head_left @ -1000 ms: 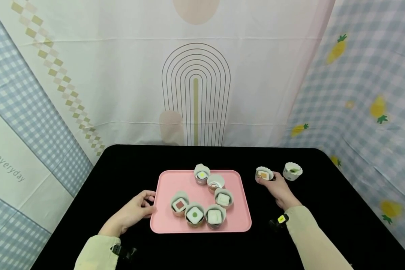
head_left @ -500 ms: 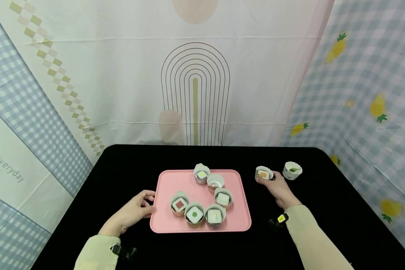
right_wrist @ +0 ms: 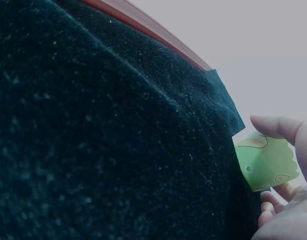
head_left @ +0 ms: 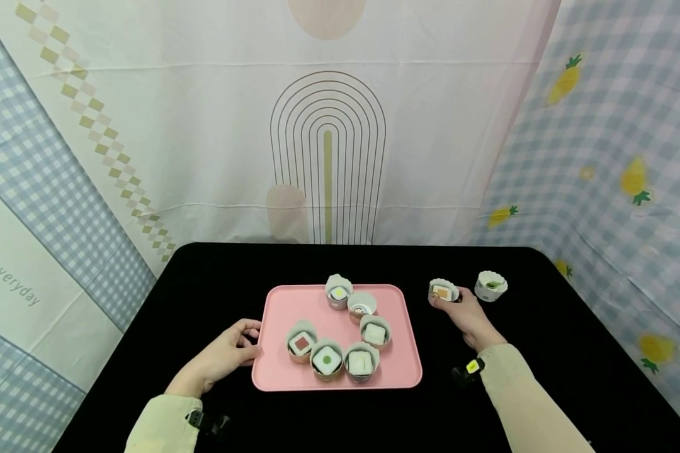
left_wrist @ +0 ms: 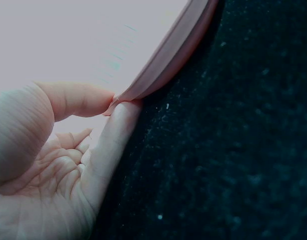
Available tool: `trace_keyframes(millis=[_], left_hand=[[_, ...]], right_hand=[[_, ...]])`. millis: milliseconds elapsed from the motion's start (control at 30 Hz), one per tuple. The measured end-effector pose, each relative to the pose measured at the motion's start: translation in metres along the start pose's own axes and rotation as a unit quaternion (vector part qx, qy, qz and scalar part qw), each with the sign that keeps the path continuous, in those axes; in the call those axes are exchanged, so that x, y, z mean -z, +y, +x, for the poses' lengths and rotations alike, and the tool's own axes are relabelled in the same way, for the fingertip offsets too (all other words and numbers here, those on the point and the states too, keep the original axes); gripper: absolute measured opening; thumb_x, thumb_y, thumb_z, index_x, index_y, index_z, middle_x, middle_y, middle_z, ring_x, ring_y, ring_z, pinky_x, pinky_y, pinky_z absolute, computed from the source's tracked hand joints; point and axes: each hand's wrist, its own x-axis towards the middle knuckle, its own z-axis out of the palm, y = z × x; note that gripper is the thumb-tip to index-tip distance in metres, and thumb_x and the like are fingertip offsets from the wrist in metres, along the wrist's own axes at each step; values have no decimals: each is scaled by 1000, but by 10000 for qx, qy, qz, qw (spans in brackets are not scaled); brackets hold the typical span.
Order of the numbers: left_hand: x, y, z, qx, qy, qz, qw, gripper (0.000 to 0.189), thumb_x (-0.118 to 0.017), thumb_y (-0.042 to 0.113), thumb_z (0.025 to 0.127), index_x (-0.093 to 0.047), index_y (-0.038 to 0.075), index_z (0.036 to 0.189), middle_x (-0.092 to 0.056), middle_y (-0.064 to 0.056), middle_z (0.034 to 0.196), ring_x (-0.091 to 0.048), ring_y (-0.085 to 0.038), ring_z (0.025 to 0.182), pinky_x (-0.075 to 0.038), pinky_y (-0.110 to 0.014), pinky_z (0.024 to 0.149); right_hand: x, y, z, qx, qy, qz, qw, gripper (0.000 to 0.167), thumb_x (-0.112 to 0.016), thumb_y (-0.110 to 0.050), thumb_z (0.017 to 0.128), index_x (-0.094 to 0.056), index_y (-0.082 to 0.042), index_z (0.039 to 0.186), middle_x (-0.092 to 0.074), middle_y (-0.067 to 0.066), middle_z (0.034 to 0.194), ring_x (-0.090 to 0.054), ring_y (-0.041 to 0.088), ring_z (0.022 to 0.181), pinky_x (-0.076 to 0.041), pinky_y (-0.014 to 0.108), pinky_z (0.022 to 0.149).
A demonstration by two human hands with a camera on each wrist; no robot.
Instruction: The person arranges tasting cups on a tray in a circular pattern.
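Observation:
At the left edge of a pink tray (head_left: pixel 280 314) is my left hand (head_left: pixel 218 358). In the left wrist view its thumb and index finger pinch the tray's rim (left_wrist: pixel 163 62). My right hand (head_left: pixel 473 322), to the right of the tray, holds a small paper baking cup (head_left: pixel 434 284). A white square piece (head_left: pixel 443 292) with an orange-brown patch sits in it. In the right wrist view this cup (right_wrist: pixel 268 162) looks green with printed figures, between thumb and fingers. Several similar paper cups (head_left: pixel 327 371) stand on the tray, most with white square pieces inside.
Another paper cup (head_left: pixel 491 286) with something green inside stands beyond my right hand, at the table's right. A black cloth (head_left: pixel 226 270) covers the table. Patterned curtains (head_left: pixel 430 157) hang behind it and along both sides.

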Motion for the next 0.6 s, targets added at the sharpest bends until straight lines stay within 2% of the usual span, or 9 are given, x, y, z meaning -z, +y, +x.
trace_keyframes(millis=[600], left_hand=[[1,-1,0,-12,-59,-18,10000,49,-63,2,89,-45,2,134,-43,-18,114,-52,-28,92,-57,-37,79]], right_hand=[[-2,1,0,129,13,-3,9999,86,-66,-31,92,-12,-2,152,-27,26,147,-34,43,131,-35,58,104]])
